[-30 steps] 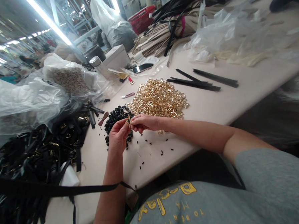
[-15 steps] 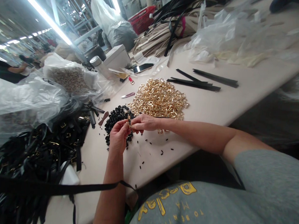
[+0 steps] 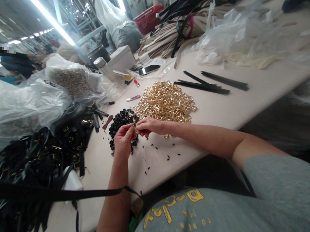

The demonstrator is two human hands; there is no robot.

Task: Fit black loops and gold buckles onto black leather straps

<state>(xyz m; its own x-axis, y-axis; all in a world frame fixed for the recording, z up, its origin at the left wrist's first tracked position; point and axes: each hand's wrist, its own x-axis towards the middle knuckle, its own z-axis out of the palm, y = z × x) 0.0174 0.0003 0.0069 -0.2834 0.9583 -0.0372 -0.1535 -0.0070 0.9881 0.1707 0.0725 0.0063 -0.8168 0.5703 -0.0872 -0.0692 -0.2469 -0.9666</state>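
Note:
My left hand [image 3: 123,137] pinches a small gold buckle [image 3: 134,122] between thumb and fingers, above the edge of the black pile. Right against it, my right hand [image 3: 149,125] is closed, its fingertips meeting the left ones at the buckle. What lies inside the right fingers is hidden. Beneath and behind the hands spreads a pile of small black loops [image 3: 120,121]. A larger heap of gold buckles [image 3: 166,101] lies just beyond the right hand.
Thread snips [image 3: 133,98] and a brown tool-like piece [image 3: 107,122] lie near the piles. Black strips [image 3: 202,86] rest farther right. Black straps with buckles [image 3: 43,162] are heaped at left, below plastic bags [image 3: 28,99]. A phone [image 3: 149,70] and bottle [image 3: 102,64] stand behind.
My right fingers have curled in more tightly beside the buckle. A dark strip seen along my right wrist earlier no longer shows. At far left, a person in the background has shifted.

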